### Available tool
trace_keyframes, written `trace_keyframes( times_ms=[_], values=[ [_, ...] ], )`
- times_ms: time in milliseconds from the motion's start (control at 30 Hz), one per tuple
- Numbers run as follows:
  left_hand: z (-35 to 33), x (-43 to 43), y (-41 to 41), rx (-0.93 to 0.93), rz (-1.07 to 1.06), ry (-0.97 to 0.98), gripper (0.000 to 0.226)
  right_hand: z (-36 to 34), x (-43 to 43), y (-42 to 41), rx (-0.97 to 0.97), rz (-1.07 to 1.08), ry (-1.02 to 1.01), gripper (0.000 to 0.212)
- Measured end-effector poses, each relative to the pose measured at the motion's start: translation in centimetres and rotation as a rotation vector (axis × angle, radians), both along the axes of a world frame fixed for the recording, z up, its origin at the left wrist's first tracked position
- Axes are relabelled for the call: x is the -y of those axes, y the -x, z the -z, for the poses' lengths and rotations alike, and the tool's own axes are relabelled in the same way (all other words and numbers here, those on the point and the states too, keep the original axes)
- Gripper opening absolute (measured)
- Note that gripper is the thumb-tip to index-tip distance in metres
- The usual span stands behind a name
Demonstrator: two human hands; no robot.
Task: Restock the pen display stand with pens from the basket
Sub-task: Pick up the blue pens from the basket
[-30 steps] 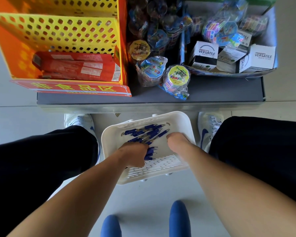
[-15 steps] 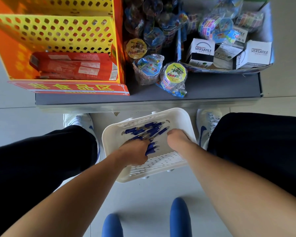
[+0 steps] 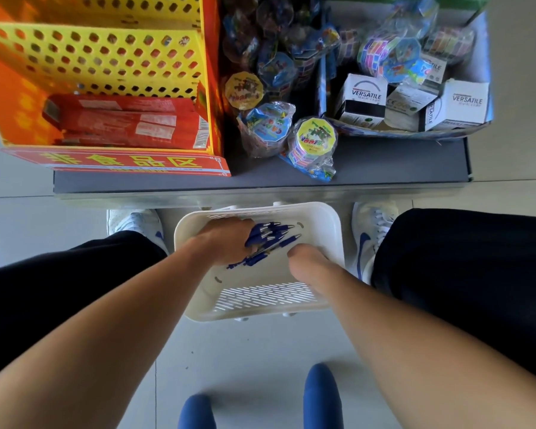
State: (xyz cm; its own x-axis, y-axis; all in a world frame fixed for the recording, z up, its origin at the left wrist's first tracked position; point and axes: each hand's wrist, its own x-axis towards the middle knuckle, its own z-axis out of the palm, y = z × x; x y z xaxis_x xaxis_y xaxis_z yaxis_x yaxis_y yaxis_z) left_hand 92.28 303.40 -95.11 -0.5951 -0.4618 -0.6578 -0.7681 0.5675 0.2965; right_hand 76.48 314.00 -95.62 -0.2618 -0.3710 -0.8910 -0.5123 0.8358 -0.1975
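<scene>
Fingers of the left hand point(image 3: 226, 243) are curling down and gripping a bunch of blue pens point(image 3: 273, 235), whose tips are fanning out to the right from under the knuckles. The right hand point(image 3: 310, 263) is reaching into the same white basket point(image 3: 328, 230) just beside those tips; its fingers are pointing downward out of sight, so I cannot tell whether they are holding anything. The pens are lying in the far half of the basket, which is sitting on the tiled floor point(image 3: 260, 366) between the person's white shoes point(image 3: 375, 230). Beyond it, a grey counter point(image 3: 384, 162) is carrying a yellow stand point(image 3: 106, 57) full of holes, with red boxes point(image 3: 121, 122) lying inside it. To the right, wrapped toys point(image 3: 314, 140) are standing near white boxes point(image 3: 362, 97).
</scene>
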Motion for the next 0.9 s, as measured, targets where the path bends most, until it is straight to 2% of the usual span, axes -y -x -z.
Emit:
trace_keyframes(
  times_ms=[67, 167, 267, 467, 600, 667, 767, 900],
  values=[
    [-0.2, 0.0, -0.1, 0.014, -0.013, -0.028, 0.021, -0.5, -0.2, -0.7, -0.005, -0.017, 0.029, 0.026],
    [-1.2, 0.0, 0.0, 0.045, -0.028, -0.053, 0.02, -1.0, 0.3, -1.5, 0.06, -0.205, 0.045, 0.035],
    [-2.7, -0.1, 0.1, 0.051, -0.055, -0.021, 0.012, -2.3, 0.8, -1.7, 0.085, -0.253, 0.063, 0.039],
    [-8.3, 0.0, 0.3, 0.001, -0.041, 0.051, 0.008, -6.6, 0.8, -1.0, 0.051, -0.281, 0.19, 0.024],
    [-13.2, 0.1, 0.4, -0.103, -0.152, 0.05, 0.014, -11.0, 1.3, -0.5, -0.019, -0.301, 0.272, 0.022],
    [-16.1, 0.2, 0.7, -0.169, -0.173, 0.11, 0.014, -13.8, 1.6, -0.1, -0.063, -0.323, 0.341, 0.014],
    [-21.2, 0.3, 1.6, -0.256, -0.164, 0.207, 0.012, -18.7, 1.8, 0.6, -0.11, -0.348, 0.421, 0.033],
    [-28.9, 0.0, 3.1, -0.363, -0.176, 0.344, 0.025, -26.1, 2.8, 2.0, -0.196, -0.427, 0.578, 0.024]
  ],
)
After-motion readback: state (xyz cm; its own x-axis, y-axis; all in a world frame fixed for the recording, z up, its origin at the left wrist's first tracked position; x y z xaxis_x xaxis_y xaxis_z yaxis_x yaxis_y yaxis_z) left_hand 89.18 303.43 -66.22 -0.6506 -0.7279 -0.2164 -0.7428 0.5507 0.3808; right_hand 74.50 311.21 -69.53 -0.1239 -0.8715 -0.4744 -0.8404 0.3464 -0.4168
